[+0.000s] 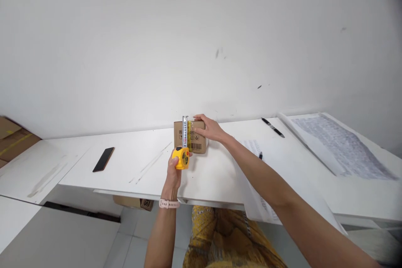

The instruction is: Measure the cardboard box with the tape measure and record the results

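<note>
A small brown cardboard box (197, 147) with printed symbols and a barcode stands on the white desk (216, 178) near the wall. My left hand (173, 168) is closed around a yellow tape measure (181, 158) in front of the box's lower left part. The measure's metal blade (184, 132) is drawn out and runs upward along the box's face, its hooked end just past the top edge. My right hand (211, 127) rests on the box's upper right, fingers bent over its top and face. Whether those fingers also touch the blade is hard to tell.
A dark phone (104, 159) lies to the left. On the right are a black pen (273, 127), a sheet dense with writing (339, 142) and printed papers (251, 146) under my right forearm. A larger carton (14, 140) sits at far left; another box (133, 202) is below the desk.
</note>
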Available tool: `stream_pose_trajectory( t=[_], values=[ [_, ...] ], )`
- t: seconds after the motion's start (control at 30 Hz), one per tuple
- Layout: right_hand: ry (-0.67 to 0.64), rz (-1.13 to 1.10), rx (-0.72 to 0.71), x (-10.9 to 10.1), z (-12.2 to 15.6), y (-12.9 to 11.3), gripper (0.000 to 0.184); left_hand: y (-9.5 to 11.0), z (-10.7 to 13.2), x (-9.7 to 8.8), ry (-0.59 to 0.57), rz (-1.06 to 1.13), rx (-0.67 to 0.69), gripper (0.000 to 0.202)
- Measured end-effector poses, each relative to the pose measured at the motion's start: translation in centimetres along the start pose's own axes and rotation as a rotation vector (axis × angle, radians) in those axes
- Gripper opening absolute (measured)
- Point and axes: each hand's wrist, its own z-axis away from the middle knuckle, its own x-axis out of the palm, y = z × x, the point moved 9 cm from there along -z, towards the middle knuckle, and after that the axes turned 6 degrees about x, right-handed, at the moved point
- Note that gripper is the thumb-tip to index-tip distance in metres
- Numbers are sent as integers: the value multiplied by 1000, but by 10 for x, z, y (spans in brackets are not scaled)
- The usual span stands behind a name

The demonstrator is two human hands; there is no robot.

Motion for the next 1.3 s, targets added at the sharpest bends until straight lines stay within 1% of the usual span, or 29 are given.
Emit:
stream_pose_trajectory(
  t=[0.1,0.17,0.27,0.37,0.5,0.63,0.83,0.97,1.2,1.3],
  values=[
    [-59,41,-70,-2,-4,-6,65,-7,-3,1,25,28,-24,51],
    [-87,101,-113,-2,-7,-9,67,-9,-5,0,44,48,-43,49],
    [-125,203,-115,2,-10,-7,63,-13,-5,-1,56,71,-75,48],
    [-159,245,-91,5,-13,-5,56,-17,-5,-4,52,80,-84,48],
    [-175,239,-60,6,-15,-5,52,-23,-5,-4,5,53,-81,48],
    [-184,236,-49,6,-15,-7,51,-33,-1,-5,-49,3,-71,55],
    [-194,219,-13,2,-13,-9,48,-51,6,-11,-107,65,-103,67],
    [-195,205,-16,0,-11,-9,46,-60,6,-14,-117,124,-127,71],
    [-181,176,-26,1,-15,-2,45,-61,4,-17,-145,34,-92,72],
    [-181,174,-17,1,-15,0,45,-60,3,-15,-163,6,-91,68]
  ],
)
